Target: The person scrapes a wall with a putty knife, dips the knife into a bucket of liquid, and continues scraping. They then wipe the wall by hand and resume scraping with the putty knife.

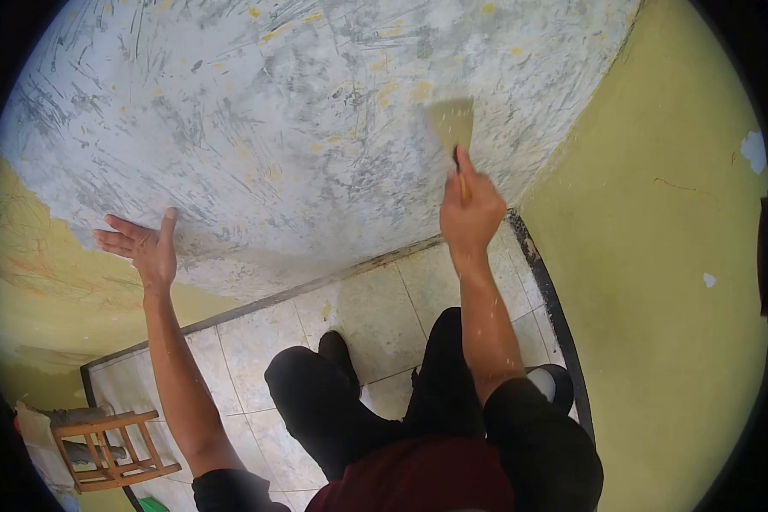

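My right hand [473, 213] is closed around the wooden handle of a wide putty knife [452, 121], whose flat blade points up along the wall and looks slightly blurred. Behind the blade, the scraped wall [282, 128] is whitish grey with dark scuffs and small yellow paint specks. My left hand [149, 247] lies flat against the same wall at lower left, fingers spread and nothing held, close to the border with the remaining yellow-green paint [43, 247].
A yellow-green side wall [657, 213] with small chipped spots rises on the right. Beneath me is a tiled floor [367, 316] edged by a dark baseboard [546, 264]. A wooden stool [115, 452] stands at lower left, beside a green item [152, 505].
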Tool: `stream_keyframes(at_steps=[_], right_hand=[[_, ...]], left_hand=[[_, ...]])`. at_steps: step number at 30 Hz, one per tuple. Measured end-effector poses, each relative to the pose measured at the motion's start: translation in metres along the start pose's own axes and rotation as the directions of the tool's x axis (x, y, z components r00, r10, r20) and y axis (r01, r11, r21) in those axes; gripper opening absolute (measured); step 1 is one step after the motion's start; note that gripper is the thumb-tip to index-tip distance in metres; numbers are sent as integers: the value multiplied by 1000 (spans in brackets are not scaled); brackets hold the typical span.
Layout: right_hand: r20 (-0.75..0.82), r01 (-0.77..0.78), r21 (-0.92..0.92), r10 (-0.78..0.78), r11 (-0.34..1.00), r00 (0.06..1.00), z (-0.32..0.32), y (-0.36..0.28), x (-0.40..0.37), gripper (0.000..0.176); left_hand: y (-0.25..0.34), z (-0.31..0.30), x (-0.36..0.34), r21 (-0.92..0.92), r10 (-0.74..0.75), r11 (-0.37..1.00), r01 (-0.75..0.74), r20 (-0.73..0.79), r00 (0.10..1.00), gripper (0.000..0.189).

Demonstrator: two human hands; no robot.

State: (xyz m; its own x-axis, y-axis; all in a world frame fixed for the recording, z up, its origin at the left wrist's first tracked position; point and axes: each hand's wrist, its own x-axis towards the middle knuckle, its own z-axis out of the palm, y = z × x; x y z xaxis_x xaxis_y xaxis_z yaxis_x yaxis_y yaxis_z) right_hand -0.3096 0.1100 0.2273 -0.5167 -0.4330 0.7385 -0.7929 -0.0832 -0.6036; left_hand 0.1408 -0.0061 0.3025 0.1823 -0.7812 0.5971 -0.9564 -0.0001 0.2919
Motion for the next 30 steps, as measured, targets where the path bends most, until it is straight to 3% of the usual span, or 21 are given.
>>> stream_keyframes(at_steps=[2,5,8,11,15,18,20,30], right_hand=[[-46,26,71,-22,997,999,4,-7,24,39],[-18,-4,99,6,995,1000,-10,0,-7,39],[22,45,68,-47,997,999,-4,4,-13,39],[-16,40,60,-39,997,999,-6,-28,41,38],[-42,99,57,-96,994,994,-16,-24,28,38],[17,-13,98,12,995,1000,-14,-8,7,36],[69,-42,7,41,999,997,-17,-16,26,36],[7,-8,74,7,997,1000,-6,-26,35,38]], left_hand=[[0,1,3,-1,6,1000,-6,-12,1000,128],[-5,4,4,17,10,1000,-10,-19,1000,128],[-1,2,1,2,12,1000,-12,-17,1000,128],[2,1,1,-14,13,1000,-13,-18,1000,128],[-1,3,2,13,22,1000,-22,-25,999,127],[3,0,-1,17,-11,1000,12,-13,1000,128],[3,-1,0,10,-9,1000,9,-5,1000,128],[8,-3,-4,-47,-4,999,3,-11,1000,125]])
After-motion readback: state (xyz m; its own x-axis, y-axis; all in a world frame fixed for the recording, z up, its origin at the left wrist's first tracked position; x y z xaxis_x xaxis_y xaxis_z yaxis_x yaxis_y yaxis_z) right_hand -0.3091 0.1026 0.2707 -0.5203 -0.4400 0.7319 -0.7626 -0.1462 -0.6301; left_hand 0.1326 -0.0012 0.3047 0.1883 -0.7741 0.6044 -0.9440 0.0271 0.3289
